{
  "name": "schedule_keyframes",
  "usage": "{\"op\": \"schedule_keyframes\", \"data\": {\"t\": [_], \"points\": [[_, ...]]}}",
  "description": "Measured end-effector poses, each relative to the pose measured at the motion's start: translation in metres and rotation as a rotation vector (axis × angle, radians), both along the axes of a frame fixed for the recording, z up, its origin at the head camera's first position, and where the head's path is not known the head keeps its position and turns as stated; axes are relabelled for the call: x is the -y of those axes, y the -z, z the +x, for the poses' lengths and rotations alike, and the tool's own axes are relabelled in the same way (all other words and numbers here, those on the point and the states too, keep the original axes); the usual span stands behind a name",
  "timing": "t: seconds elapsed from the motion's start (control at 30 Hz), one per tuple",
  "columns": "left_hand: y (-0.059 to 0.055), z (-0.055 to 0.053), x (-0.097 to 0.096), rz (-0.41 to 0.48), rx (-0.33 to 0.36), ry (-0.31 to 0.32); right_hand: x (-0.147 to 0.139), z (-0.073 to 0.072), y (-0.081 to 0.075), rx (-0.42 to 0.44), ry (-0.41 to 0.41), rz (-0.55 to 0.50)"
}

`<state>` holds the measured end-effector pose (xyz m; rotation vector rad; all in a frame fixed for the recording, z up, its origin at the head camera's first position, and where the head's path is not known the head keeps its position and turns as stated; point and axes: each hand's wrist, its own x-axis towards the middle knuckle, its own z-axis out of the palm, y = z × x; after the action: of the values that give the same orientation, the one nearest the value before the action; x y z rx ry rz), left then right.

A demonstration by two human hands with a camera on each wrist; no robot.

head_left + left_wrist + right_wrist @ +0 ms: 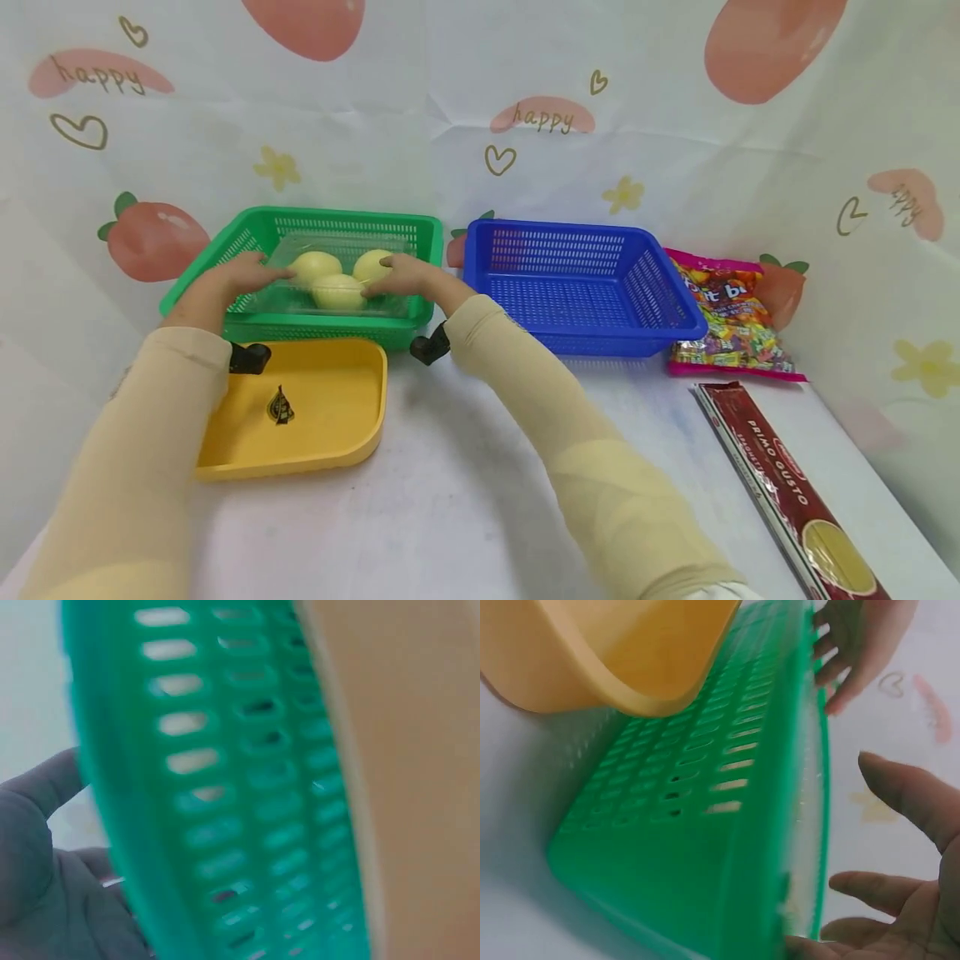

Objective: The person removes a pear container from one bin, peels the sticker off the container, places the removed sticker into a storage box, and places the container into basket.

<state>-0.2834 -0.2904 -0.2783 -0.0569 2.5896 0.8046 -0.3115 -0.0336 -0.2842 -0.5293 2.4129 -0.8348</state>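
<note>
Inside the green basket (431, 250) lies a clear plastic pack (390, 307) with three pale yellow round pieces (339, 293); their kind is unclear. My left hand (243, 275) reaches over the basket's left side, its fingertips at the pack's left edge. From the right, my right hand (411, 277) reaches in, fingers extended beside the yellow pieces. The right wrist view shows the right hand (900, 892) with thumb and fingers spread apart. In the left wrist view the basket's wall (120, 825) hides part of the left hand (60, 892). Whether the fingertips touch the pack is unclear.
A yellow tray (330, 425) stands in front of the green basket, under the left forearm. Right of the green basket is a blue basket (555, 304). Further right lie a candy bag (731, 317) and a dark red spaghetti pack (787, 492). A patterned cloth (465, 83) hangs behind.
</note>
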Motion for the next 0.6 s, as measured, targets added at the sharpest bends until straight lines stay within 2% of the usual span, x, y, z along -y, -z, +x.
{"op": "schedule_keyframes", "data": {"t": [0.17, 0.3, 0.43, 0.6], "points": [[-0.009, 0.005, -0.009, -0.012, -0.074, -0.005, -0.023, 0.009, -0.010, -0.015, -0.085, -0.028], [-0.017, 0.013, -0.019, -0.043, -0.095, 0.034, -0.050, 0.017, -0.016, -0.028, -0.138, -0.046], [-0.022, 0.024, -0.028, -0.074, -0.110, 0.081, -0.079, 0.028, -0.021, -0.082, -0.170, -0.028], [-0.025, 0.036, -0.034, -0.099, -0.155, 0.111, -0.112, 0.044, -0.024, -0.149, -0.196, 0.006]]}}
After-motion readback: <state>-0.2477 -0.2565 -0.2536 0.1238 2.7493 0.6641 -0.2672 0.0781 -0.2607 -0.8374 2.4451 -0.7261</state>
